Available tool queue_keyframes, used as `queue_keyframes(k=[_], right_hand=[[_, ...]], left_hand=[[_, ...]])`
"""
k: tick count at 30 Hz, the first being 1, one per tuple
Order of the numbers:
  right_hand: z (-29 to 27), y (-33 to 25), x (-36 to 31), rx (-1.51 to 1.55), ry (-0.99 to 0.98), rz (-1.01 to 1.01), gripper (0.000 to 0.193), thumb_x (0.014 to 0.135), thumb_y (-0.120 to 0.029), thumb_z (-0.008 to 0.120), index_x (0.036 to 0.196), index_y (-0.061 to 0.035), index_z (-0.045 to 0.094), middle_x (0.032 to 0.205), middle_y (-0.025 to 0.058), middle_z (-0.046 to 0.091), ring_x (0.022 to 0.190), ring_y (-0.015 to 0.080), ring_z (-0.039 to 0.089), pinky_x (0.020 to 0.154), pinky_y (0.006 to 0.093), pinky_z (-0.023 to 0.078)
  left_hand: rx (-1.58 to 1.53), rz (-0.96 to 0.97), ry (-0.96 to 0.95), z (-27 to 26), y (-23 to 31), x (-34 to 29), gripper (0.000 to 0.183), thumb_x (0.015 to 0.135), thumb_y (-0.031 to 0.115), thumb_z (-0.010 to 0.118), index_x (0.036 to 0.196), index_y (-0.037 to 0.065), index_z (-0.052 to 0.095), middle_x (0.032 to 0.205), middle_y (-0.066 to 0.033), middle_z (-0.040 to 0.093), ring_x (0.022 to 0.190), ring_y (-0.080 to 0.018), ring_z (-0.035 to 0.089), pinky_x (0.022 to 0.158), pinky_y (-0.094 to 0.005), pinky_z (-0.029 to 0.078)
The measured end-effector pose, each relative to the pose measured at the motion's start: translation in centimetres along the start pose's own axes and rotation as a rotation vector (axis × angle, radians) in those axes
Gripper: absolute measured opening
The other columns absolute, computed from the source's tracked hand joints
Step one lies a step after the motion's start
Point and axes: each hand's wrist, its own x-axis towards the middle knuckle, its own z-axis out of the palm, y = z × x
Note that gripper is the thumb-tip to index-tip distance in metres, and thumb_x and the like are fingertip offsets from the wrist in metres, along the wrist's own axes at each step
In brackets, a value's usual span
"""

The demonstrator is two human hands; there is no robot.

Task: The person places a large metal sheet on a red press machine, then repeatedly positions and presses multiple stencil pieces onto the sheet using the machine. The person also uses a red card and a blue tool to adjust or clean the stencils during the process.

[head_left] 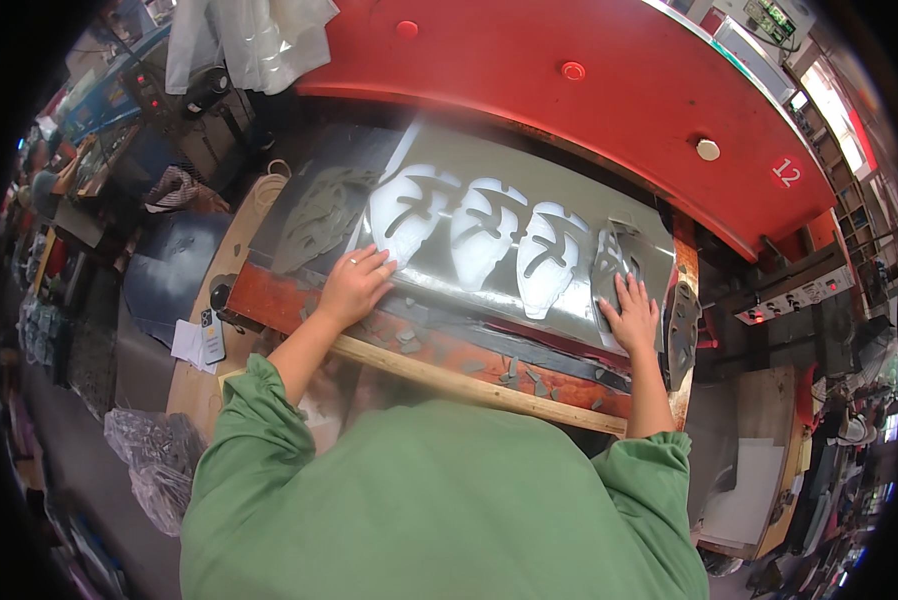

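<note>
A dark grey sheet lies on the machine bed in front of me. Several white, mask-like curved shapes with slots stand out across it; I cannot tell whether they are cut-outs or pieces. My left hand rests flat at the near left edge of the sheet, fingers stretched, beside the leftmost shape. Near the right end, my right hand lies with spread fingers by a dark slotted piece. Neither hand grips anything. A grey slotted sheet lies to the left.
A red machine beam with round buttons spans the far side. Small grey scraps litter the red near ledge. On the left wooden board sit a phone and a tape roll. A control box juts out at right.
</note>
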Motion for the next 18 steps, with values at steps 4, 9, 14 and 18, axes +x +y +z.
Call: queue_keyframes(k=[4,9,14,18], right_hand=[[0.0,-0.2,1.7,0.018,0.006,-0.006,0.070,0.089,-0.060,0.053,0.149,-0.0267,0.042,0.159,0.0054,0.033,0.147,0.0273,0.027,0.117,0.0531,0.017],[-0.4,1.3,0.1,0.016,-0.028,-0.077,0.070,0.087,-0.059,0.057,0.148,-0.0262,0.044,0.157,0.0066,0.037,0.146,0.0284,0.030,0.117,0.0533,0.018],[0.0,2.6,-0.5,0.079,0.068,-0.161,0.069,0.085,-0.057,0.062,0.145,-0.0252,0.049,0.154,0.0072,0.040,0.144,0.0287,0.033,0.116,0.0539,0.020],[0.5,3.2,-0.5,0.128,0.082,-0.171,0.065,0.085,-0.052,0.063,0.144,-0.0248,0.051,0.154,0.0071,0.041,0.144,0.0289,0.033,0.116,0.0530,0.020]], left_hand=[[-0.081,0.023,0.042,-0.3,0.4,0.5,0.020,0.080,0.010,0.072,0.100,0.007,0.070,0.104,-0.0071,0.070,0.107,-0.0326,0.063,0.091,-0.0415,0.050],[-0.134,0.005,0.115,-2.5,2.8,3.0,0.009,0.080,0.004,0.066,0.088,0.004,0.062,0.090,-0.0106,0.064,0.089,-0.0330,0.061,0.079,-0.0409,0.048],[0.019,0.130,0.214,-4.5,2.5,8.3,0.007,0.080,0.004,0.061,0.086,0.006,0.059,0.085,-0.0095,0.060,0.085,-0.0314,0.059,0.078,-0.0415,0.045],[0.024,0.105,0.070,-4.7,0.4,8.0,0.009,0.079,0.004,0.062,0.088,0.005,0.061,0.089,-0.0102,0.063,0.088,-0.0321,0.061,0.077,-0.0424,0.047]])
